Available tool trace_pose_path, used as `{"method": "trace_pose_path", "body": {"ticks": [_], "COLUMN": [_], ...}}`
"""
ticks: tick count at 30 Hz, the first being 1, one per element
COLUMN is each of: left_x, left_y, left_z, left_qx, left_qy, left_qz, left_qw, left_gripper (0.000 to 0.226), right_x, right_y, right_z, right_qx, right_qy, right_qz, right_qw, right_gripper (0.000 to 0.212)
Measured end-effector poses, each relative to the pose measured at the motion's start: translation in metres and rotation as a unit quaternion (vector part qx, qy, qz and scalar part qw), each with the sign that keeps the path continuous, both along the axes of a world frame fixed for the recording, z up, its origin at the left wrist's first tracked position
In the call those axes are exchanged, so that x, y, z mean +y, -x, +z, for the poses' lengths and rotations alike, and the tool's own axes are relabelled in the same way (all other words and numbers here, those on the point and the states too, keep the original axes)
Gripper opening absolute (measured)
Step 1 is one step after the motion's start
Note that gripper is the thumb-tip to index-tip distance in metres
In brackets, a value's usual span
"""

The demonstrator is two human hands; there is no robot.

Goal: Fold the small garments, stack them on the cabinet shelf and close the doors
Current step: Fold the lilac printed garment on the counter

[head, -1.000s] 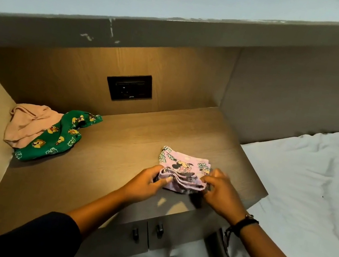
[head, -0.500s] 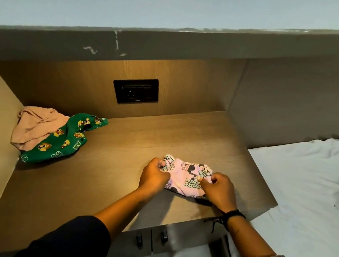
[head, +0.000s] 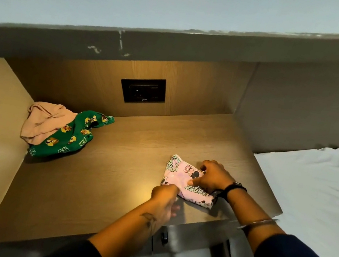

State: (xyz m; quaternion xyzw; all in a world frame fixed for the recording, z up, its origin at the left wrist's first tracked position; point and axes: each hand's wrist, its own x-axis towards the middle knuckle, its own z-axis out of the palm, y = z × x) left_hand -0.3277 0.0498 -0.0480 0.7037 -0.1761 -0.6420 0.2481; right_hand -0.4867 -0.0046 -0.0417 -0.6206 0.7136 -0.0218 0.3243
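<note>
A small pink printed garment lies folded into a rough triangle on the wooden shelf, near its front right corner. My right hand presses on the garment's right side, thumb and fingers pinching the cloth. My left hand sits closed at the garment's lower left corner, gripping its edge. At the shelf's back left, a green printed garment lies crumpled over a peach garment.
A black socket plate is set in the shelf's back panel. A grey ledge overhangs the shelf, with folded cloth at its far left. Cabinet doors with a dark knob are below the shelf. A white bed sheet lies to the right.
The pink garment went from a bunched rectangle to a flatter triangular fold. My left hand dropped to its lower left corner; my right hand moved up onto its right side.
</note>
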Motion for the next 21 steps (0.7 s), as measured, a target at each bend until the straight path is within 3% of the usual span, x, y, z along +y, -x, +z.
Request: {"method": "trace_pose_path", "body": {"ticks": [3,7,11,14,18,21], "left_x": [-0.014,-0.024,-0.029,-0.035,-0.04,-0.034], "left_y": [0.01,0.028,0.058,0.086,0.121,0.143], "left_z": [0.007,0.013,0.013,0.014,0.014,0.0], "left_qx": [0.02,-0.004,0.053,0.098,0.118,0.011], "left_qy": [0.0,0.033,0.118,0.157,0.176,0.211], "left_qz": [-0.046,-0.024,-0.035,-0.031,-0.072,-0.146], "left_qw": [0.999,0.999,0.991,0.982,0.975,0.966], "left_gripper": [0.017,0.019,0.02,0.025,0.037,0.052], "right_x": [0.001,0.01,0.031,0.041,0.044,0.052], "right_y": [0.002,0.018,0.045,0.071,0.106,0.125], "right_z": [0.001,-0.004,0.005,0.011,0.0,-0.018], "right_qx": [-0.055,-0.108,-0.272,-0.337,-0.274,-0.164], "right_qy": [-0.035,-0.049,0.009,0.066,0.137,0.157], "right_qz": [-0.033,-0.105,-0.196,-0.244,-0.283,-0.255], "right_qw": [0.997,0.987,0.942,0.907,0.909,0.94], "right_gripper": [0.033,0.035,0.016,0.025,0.022,0.021]}}
